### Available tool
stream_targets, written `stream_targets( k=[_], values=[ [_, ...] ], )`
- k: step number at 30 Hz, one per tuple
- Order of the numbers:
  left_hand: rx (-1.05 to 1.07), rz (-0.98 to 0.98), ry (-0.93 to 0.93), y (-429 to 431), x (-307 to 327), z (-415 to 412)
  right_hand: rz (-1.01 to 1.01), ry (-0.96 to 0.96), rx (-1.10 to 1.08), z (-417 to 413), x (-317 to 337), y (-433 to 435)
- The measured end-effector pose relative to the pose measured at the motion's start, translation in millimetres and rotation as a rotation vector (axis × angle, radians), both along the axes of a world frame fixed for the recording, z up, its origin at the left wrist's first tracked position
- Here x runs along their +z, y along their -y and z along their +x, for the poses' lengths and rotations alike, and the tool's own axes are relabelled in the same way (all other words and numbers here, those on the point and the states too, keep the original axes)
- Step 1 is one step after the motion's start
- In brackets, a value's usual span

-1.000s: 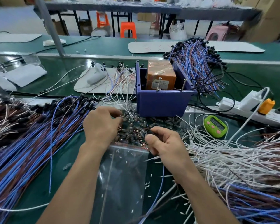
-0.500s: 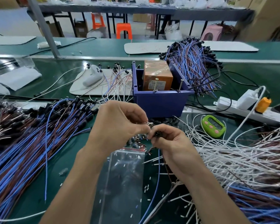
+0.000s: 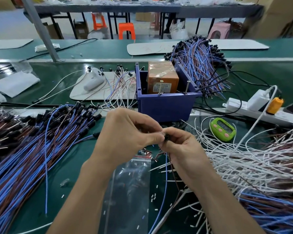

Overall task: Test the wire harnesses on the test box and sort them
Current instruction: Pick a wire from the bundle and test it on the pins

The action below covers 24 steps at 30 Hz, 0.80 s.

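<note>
My left hand [image 3: 125,134] and my right hand [image 3: 181,149] meet above the green table, just in front of the blue bin [image 3: 166,105]. My right hand pinches the black connector [image 3: 166,137] of a wire harness whose blue and brown wires [image 3: 165,174] hang down toward me. My left hand's fingertips pinch a small part at that connector; the part itself is hidden by the fingers. An orange box [image 3: 161,78], the test box, sits inside the blue bin, with two screws standing at the bin's front rim.
A big pile of blue and brown harnesses [image 3: 32,149] covers the left. White wires [image 3: 243,157] spread on the right, more blue ones [image 3: 200,63] behind the bin. A clear bag [image 3: 130,186], loose small parts, a green timer [image 3: 222,128] and a power strip [image 3: 260,107] lie nearby.
My left hand rose from the loose parts in front of the bin and came to my right hand. Both hands now meet at the black connector, a little higher than before.
</note>
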<state>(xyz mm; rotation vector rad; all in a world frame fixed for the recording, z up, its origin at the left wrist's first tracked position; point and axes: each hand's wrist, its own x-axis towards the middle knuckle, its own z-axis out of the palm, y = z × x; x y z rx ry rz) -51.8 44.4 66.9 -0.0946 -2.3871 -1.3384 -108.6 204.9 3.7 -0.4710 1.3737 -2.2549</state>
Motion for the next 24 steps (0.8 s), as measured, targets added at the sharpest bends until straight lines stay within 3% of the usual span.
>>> stream_targets(
  k=[10, 24],
  values=[
    [0.075, -0.047, 0.032, -4.4, -5.6, -0.6, 0.192, -0.198, -0.160, 3.2, 1.7, 0.0],
    [0.043, 0.156, 0.044, -9.0, -18.3, -7.4, 0.267, -0.298, -0.261, 0.0, -3.0, -3.4]
  ],
)
